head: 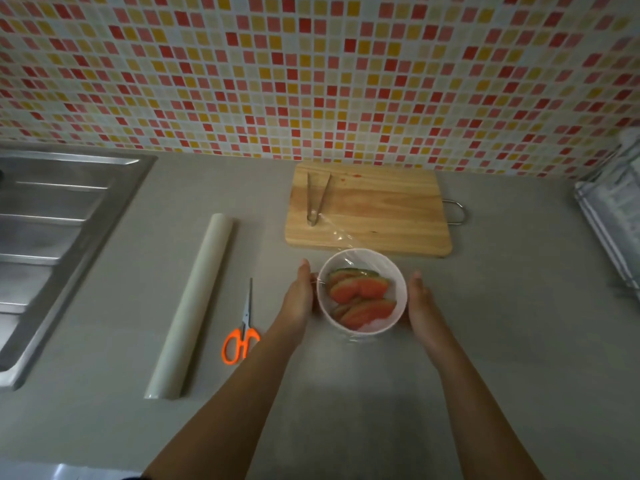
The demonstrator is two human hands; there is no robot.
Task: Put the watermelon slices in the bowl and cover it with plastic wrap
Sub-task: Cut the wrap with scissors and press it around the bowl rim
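Nearest the camera, two bare forearms reach forward over the grey counter. The left hand and the right hand flank the round white bowl, one flat against each side, fingers straight and together, pressing rather than curled around anything; both lie equally near, so the bowl sits squarely between the palms. Inside it lie the red, green-rinded watermelon slices, stacked with their long edges running left to right. A sheet of clear plastic wrap is draped over the rim, and a loose tail trails off the far side onto the pale wooden cutting board; the next move probably means smoothing the film down the walls and tucking that far tail under. Left of the hands lie orange-handled scissors and, beyond them, the long whitish roll of wrap, pointing away. Metal tongs rest on the board.
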